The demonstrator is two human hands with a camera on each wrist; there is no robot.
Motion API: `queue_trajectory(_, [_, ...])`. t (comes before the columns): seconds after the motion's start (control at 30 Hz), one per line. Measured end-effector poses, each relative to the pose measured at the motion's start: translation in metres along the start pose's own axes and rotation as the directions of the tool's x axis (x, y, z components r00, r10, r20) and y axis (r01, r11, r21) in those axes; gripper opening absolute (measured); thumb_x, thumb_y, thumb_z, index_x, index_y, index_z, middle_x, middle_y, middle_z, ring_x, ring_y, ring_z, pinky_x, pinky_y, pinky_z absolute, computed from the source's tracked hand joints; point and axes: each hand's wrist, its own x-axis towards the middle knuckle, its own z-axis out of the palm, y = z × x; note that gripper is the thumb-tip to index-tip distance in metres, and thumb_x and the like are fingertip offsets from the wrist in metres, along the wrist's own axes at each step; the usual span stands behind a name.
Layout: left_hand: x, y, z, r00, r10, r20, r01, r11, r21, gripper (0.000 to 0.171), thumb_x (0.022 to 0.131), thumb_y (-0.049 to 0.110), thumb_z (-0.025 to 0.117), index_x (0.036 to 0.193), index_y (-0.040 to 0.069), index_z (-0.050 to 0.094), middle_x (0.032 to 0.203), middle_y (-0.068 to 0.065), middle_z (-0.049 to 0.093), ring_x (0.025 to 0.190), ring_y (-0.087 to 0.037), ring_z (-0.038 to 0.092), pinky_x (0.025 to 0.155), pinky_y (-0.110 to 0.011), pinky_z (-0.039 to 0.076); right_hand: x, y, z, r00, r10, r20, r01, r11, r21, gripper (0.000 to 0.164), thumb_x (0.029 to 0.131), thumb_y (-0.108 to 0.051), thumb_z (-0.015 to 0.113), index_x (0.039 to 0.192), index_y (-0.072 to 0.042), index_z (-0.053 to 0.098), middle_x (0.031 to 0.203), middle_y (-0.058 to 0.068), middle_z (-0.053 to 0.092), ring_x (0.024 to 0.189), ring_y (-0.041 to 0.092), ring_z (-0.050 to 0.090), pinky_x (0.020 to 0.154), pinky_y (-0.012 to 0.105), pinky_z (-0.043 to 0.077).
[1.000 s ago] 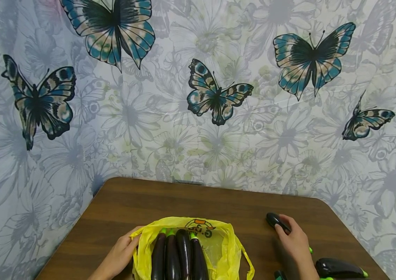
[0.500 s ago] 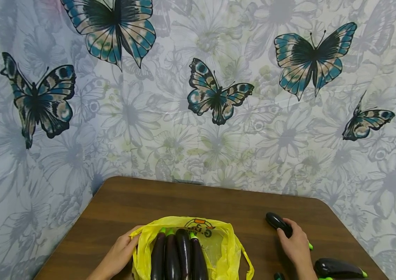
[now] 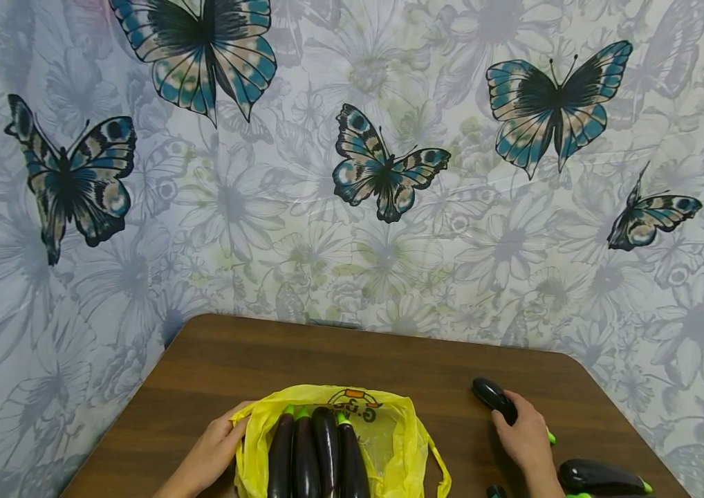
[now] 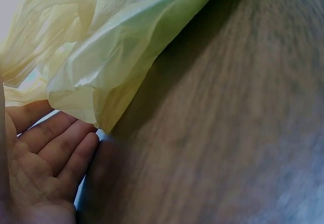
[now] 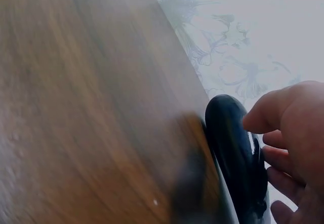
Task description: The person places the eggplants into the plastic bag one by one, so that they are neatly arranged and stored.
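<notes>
A yellow plastic bag (image 3: 389, 443) stands with its mouth wide, and several dark eggplants (image 3: 306, 456) lie side by side inside it. At the bag's left rim, my left hand (image 3: 218, 443) holds the plastic; in the left wrist view its fingers (image 4: 55, 143) reach to the bag's edge, the thumb hidden. To the right of the bag, my right hand (image 3: 525, 432) holds a single eggplant (image 3: 492, 394) over the wooden table, its green stem poking out past the hand. The right wrist view shows the thumb on one side of this eggplant (image 5: 228, 143), the other fingers along it.
Nearer me on the right lies another eggplant (image 3: 601, 477), with more cut off by the frame's lower edge. The brown wooden table (image 3: 389, 360) ends at a wall (image 3: 302, 242) with printed flowers and butterflies. A bag handle (image 3: 441, 463) loops out at the right.
My right hand has shifted slightly right, uncovering more of the eggplant, and a dark eggplant end below shows less. The left hand and the bag have stayed where they were.
</notes>
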Motion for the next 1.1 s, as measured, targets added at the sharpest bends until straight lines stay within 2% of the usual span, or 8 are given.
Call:
queue_trajectory(0.27, [-0.0002, 0.0007, 0.0013, 1.0, -0.006, -0.012, 0.006, 1.0, 0.016, 0.051, 0.113, 0.043, 0.038, 0.146, 0.008, 0.054, 0.132, -0.012, 0.066, 0.103, -0.006, 0.066, 0.085, -0.025, 0.054, -0.0005, -0.0009, -0.0026, 1.0, 0.015, 0.023, -0.014, 0.999, -0.042, 0.056, 0.099, -0.019, 0.059, 0.145, 0.01, 0.047, 0.148, 0.041, 0.038, 0.132, 0.065, 0.033, 0.109, 0.071, 0.031])
queue_trajectory(0.47, [-0.0005, 0.0012, 0.002, 1.0, 0.0, -0.026, 0.001, 0.999, 0.032, 0.047, 0.112, 0.042, 0.04, 0.144, 0.012, 0.056, 0.14, -0.011, 0.062, 0.114, -0.003, 0.061, 0.091, -0.024, 0.053, -0.0018, -0.0007, -0.0039, 1.0, -0.005, 0.004, 0.005, 0.998, -0.065, 0.053, 0.098, -0.017, 0.059, 0.142, 0.011, 0.05, 0.146, 0.041, 0.041, 0.13, 0.065, 0.035, 0.109, 0.07, 0.032])
queue_trajectory(0.73, [-0.0014, 0.0012, 0.002, 1.0, -0.001, -0.031, 0.002, 1.0, 0.029, 0.047, 0.113, 0.041, 0.039, 0.144, 0.011, 0.056, 0.137, -0.011, 0.063, 0.11, -0.003, 0.062, 0.089, -0.024, 0.053, -0.0022, 0.0016, -0.0041, 0.999, -0.039, -0.001, 0.039, 0.993, -0.11, 0.053, 0.097, -0.016, 0.062, 0.141, 0.011, 0.051, 0.144, 0.042, 0.043, 0.127, 0.066, 0.039, 0.108, 0.07, 0.033])
queue_trajectory(0.93, [-0.0014, 0.0013, 0.0016, 1.0, 0.001, -0.026, 0.0, 1.0, 0.031, 0.046, 0.113, 0.041, 0.039, 0.144, 0.012, 0.057, 0.137, -0.011, 0.064, 0.11, -0.004, 0.063, 0.089, -0.024, 0.053, -0.0023, 0.0009, -0.0055, 1.0, -0.023, 0.001, 0.023, 0.992, -0.123, 0.054, 0.097, -0.017, 0.063, 0.142, 0.009, 0.05, 0.144, 0.042, 0.043, 0.127, 0.067, 0.038, 0.106, 0.072, 0.034])
queue_trajectory(1.1, [-0.0006, -0.0002, 0.0017, 1.0, 0.014, -0.026, -0.014, 1.0, 0.026, 0.045, 0.113, 0.04, 0.04, 0.143, 0.012, 0.057, 0.138, -0.01, 0.063, 0.112, -0.003, 0.061, 0.091, -0.024, 0.052, -0.0014, 0.0006, -0.0056, 1.0, -0.005, 0.024, 0.009, 0.989, -0.146, 0.056, 0.098, -0.018, 0.062, 0.144, 0.01, 0.048, 0.144, 0.043, 0.042, 0.129, 0.065, 0.037, 0.109, 0.071, 0.03])
